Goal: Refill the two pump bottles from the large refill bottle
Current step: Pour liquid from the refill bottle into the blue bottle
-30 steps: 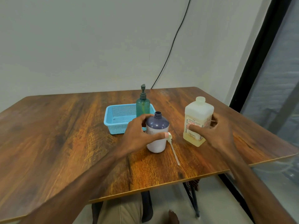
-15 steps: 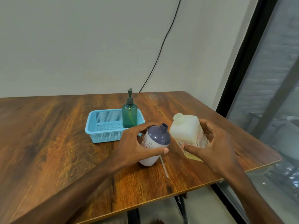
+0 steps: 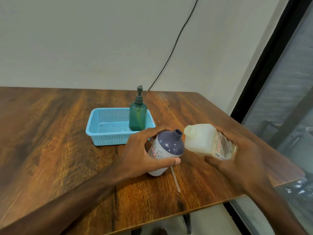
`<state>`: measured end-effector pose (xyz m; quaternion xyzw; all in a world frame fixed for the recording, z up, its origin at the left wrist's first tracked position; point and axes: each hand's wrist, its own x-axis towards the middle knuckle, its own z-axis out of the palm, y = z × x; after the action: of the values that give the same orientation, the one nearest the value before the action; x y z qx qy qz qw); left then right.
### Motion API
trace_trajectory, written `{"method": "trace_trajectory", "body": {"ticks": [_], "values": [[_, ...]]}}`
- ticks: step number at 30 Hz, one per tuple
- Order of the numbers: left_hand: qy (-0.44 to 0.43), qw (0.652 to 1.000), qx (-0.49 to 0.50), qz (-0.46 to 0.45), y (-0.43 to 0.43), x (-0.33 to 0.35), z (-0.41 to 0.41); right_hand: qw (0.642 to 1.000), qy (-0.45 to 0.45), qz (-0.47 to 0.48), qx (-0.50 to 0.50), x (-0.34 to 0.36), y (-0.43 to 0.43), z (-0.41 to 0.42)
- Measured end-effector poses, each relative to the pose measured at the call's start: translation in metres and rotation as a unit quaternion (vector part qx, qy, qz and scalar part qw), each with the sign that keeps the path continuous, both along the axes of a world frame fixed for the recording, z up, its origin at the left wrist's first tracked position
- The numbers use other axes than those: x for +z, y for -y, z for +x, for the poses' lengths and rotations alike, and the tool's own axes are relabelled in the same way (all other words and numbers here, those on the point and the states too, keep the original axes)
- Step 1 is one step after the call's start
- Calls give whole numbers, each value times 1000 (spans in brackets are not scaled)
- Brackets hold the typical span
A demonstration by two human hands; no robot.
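Note:
My left hand (image 3: pixel 138 155) grips a white pump bottle with a purple shoulder (image 3: pixel 166 150); its neck is open, with no pump on it, and it tilts to the right. My right hand (image 3: pixel 237 160) grips the large pale-yellow refill bottle (image 3: pixel 203 141), tilted left so that its mouth points at the purple bottle's neck, a short gap between them. Whether a cap sits on the refill bottle I cannot tell. A green pump bottle (image 3: pixel 138 116) with its pump on stands in the right end of a blue basket (image 3: pixel 105 138). A pump tube (image 3: pixel 175 179) lies on the table below the tilted bottle.
The wooden table (image 3: pixel 59 158) ends close on the right, next to a dark window frame (image 3: pixel 264 65). A black cable (image 3: pixel 172 50) runs down the wall behind the basket.
Both bottles have left their upright stand on the table. My right hand has lifted the refill bottle and tipped it left; my left hand has tilted the purple bottle toward it.

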<state>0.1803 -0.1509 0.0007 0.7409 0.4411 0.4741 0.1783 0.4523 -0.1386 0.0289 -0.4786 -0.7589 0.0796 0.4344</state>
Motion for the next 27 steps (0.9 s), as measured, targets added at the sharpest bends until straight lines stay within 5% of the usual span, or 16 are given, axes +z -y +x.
{"method": "trace_trajectory", "body": {"ticks": [27], "values": [[-46,998,32,26,-8,-6,-7,994,80,73,3,22,10,-7]]}}
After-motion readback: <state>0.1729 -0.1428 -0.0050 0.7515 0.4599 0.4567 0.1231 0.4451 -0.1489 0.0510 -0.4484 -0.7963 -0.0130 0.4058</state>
